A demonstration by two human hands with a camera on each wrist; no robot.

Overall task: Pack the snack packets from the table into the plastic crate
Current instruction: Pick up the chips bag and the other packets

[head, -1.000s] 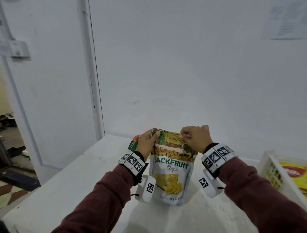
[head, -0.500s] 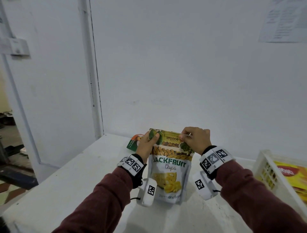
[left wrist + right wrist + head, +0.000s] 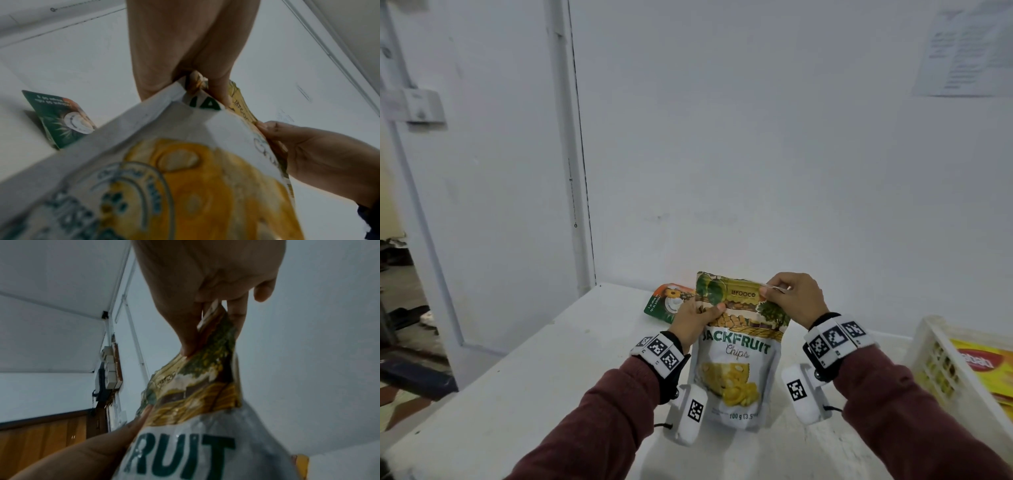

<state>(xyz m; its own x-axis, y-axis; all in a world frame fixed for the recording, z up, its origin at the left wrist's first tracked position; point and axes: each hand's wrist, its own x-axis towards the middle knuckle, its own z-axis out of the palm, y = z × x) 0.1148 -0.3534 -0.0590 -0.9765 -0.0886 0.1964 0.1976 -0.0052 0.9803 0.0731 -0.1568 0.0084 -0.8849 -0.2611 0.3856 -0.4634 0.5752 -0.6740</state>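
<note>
While both hands' fingers (image 3: 714, 310) pinch the jackfruit pouch (image 3: 736, 356), the crate (image 3: 928, 363) holds yellow packets (image 3: 986, 363).

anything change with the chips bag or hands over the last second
Barely. Both hands keep their pinch on the top of the chips bag, left hand and right hand, with only a slight drift. The green packet and crate stayed put.

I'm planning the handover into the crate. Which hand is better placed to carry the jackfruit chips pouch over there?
Probably right: the right hand pinches the jackfruit chips pouch at its top corner on the plastic crate side; the left hand is farther away.
</note>
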